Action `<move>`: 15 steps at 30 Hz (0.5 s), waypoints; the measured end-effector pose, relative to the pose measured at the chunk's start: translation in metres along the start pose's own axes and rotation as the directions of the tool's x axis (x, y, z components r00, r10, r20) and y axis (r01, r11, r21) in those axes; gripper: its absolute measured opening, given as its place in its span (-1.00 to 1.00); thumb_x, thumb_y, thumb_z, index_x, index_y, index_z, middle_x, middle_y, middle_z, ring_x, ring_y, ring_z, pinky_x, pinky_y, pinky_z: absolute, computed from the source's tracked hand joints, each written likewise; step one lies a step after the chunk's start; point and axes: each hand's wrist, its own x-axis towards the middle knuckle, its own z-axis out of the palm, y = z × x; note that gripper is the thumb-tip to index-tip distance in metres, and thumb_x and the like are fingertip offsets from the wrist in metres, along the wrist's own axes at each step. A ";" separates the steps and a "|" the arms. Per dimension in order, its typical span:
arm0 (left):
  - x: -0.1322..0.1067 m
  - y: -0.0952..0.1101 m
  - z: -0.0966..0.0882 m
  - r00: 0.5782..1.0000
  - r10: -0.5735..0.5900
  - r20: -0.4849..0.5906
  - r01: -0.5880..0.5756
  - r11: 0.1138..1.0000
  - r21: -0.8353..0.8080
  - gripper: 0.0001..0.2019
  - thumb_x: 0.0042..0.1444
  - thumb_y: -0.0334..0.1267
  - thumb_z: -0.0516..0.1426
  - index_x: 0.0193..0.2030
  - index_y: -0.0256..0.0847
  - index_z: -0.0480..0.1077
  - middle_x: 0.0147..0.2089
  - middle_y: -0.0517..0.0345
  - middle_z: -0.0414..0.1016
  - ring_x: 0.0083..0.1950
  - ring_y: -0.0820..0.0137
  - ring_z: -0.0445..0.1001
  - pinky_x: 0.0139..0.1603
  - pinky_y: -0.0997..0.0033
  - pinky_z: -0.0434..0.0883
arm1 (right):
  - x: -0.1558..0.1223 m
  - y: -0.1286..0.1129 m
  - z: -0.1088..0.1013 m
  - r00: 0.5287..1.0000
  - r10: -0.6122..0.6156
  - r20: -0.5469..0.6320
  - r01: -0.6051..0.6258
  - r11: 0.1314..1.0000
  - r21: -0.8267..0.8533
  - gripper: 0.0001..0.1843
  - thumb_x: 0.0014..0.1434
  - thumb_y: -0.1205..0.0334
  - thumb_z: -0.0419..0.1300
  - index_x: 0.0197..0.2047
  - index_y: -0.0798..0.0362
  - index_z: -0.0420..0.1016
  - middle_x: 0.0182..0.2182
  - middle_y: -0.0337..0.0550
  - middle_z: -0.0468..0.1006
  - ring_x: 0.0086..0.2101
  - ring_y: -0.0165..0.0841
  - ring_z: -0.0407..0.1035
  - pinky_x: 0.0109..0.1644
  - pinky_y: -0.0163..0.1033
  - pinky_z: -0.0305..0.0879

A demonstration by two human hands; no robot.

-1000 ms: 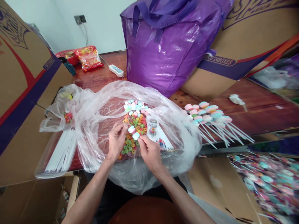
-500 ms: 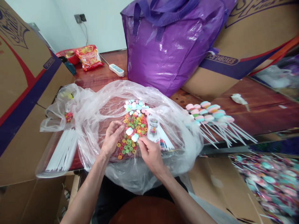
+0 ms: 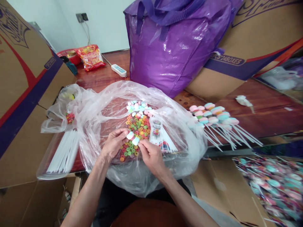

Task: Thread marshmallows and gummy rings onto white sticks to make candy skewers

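Note:
Both hands work inside a wide clear plastic bag lying open on a wooden table. My left hand pinches a pale marshmallow candy. My right hand pinches a second pale candy right beside it; the two pieces almost touch. Under them lies a heap of small coloured ring candies, with pastel marshmallow pieces farther back. A small printed packet lies just right of the rings.
Finished candy sticks lie fanned out on the table to the right. A bundle of white sticks in plastic lies left. A purple bag and cardboard boxes surround the spot. A box of wrapped lollipops sits lower right.
Both hands have dropped slightly toward me and drawn together, bringing the two pale candies side by side over the rings.

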 end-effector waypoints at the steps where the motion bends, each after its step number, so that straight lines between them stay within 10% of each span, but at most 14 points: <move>1: -0.001 0.001 0.000 1.000 -0.023 0.011 0.023 1.000 0.003 -0.66 -0.26 -0.18 0.49 -0.33 -0.27 0.60 -0.28 0.12 0.56 -0.30 0.50 0.48 -0.30 0.55 0.46 | 0.000 -0.001 0.001 1.000 -0.017 -0.006 0.017 1.000 -0.005 -0.70 0.38 0.27 -0.03 -0.38 0.03 0.40 -0.51 -0.24 0.42 -0.50 -0.42 0.32 -0.35 -0.34 0.18; 9: -0.006 -0.002 0.007 0.993 -0.102 0.062 0.100 0.994 0.043 -0.67 -0.22 -0.17 0.48 -0.34 -0.31 0.59 -0.33 0.12 0.55 -0.35 0.50 0.50 -0.31 0.53 0.51 | -0.001 -0.009 0.006 0.999 0.019 -0.040 -0.017 0.997 0.070 -0.70 0.38 0.28 -0.01 -0.42 0.03 0.33 -0.57 -0.32 0.32 -0.54 -0.47 0.24 -0.39 -0.36 0.12; 15: 0.017 0.000 0.022 0.982 0.152 0.110 -0.171 0.967 0.190 -0.63 0.12 0.05 0.25 -0.22 -0.27 0.59 -0.27 0.10 0.58 -0.33 0.46 0.49 -0.32 0.50 0.45 | 0.004 -0.003 0.002 0.983 0.117 -0.140 -0.097 0.985 0.144 -0.70 0.38 0.22 0.01 -0.42 0.02 0.30 -0.58 -0.34 0.28 -0.54 -0.47 0.19 -0.42 -0.36 0.11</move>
